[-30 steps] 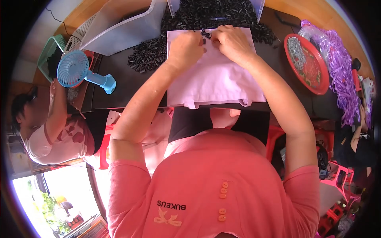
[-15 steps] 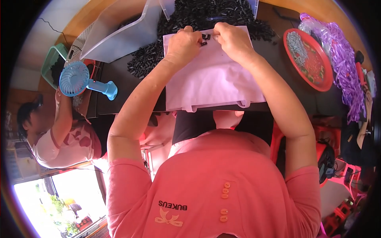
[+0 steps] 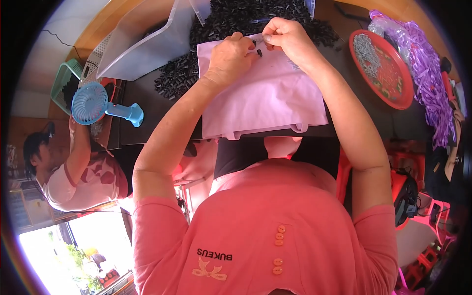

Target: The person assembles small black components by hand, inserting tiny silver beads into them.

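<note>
A small black piece is seen over the lilac tote bag, upper centre of the frame, just beside the left hand; the left fingers are curled, but whether anything is clamped cannot be told; the right hand's thumb and forefinger are together, any item between them too small to tell; such fine work is best done with wrists steadied and tips unobstructed; the piece's long axis is pointed roughly up-down the frame, its front end indistinguishable.

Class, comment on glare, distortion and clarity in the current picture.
Head view: glare whites out the window; wooden trim curves near the picture's edge. Same view: the lilac bag reads clearly, but anything in the right hand is too small to tell.
</note>
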A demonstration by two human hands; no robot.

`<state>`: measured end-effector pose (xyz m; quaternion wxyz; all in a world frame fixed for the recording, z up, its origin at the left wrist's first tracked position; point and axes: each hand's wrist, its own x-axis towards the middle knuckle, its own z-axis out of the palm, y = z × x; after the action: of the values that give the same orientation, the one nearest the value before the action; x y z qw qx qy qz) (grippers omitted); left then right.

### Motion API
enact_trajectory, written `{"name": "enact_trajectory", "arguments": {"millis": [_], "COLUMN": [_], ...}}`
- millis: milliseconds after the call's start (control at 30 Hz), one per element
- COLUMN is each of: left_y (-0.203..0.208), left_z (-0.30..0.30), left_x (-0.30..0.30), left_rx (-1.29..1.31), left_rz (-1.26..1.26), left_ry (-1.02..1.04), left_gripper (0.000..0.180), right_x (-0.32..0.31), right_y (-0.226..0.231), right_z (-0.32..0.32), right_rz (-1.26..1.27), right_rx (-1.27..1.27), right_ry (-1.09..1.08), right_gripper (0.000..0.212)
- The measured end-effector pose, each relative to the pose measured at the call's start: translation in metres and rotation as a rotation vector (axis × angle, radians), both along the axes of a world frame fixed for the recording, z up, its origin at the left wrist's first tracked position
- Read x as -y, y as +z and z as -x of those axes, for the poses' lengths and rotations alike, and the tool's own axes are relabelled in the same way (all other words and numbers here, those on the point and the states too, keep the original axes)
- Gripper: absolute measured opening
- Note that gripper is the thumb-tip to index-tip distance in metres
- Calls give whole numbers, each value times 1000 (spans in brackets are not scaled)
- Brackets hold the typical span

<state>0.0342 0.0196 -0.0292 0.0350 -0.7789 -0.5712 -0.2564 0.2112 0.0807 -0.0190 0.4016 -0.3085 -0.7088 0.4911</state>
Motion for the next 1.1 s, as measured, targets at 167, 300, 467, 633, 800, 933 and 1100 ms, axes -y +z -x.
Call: {"name": "enact_trajectory", "arguments": {"millis": [167,300,467,633,800,933,1100], "left_y": [2,1,9,13,15,19,21], "left_z": [-15,-16,-14,-7,-7,-5,0], "left_x": [-2,-3,3,11,13,14,10], "left_rx": [-4,-11,242,628,1016,1160,1262], "left_rz": [21,89,136,98,342,436,448], "left_ry": [15,2,27,-49,-78,-130,-143], "left_gripper": [18,22,21,18,17,18,16], "right_x": [-3,-5,0,13,14,13,15], "right_y": [2,0,7,18,15,13,19], "right_z": [-3,-2,-4,-2,1,1,1], "right_rz": [15,5,49,181,198,219,230], "right_rx": [83,21,14,-5,-14,-41,-75], "right_ry": [-29,-38,5,129,153,133,97], "right_gripper": [5,5,4,10,11,13,14]}}
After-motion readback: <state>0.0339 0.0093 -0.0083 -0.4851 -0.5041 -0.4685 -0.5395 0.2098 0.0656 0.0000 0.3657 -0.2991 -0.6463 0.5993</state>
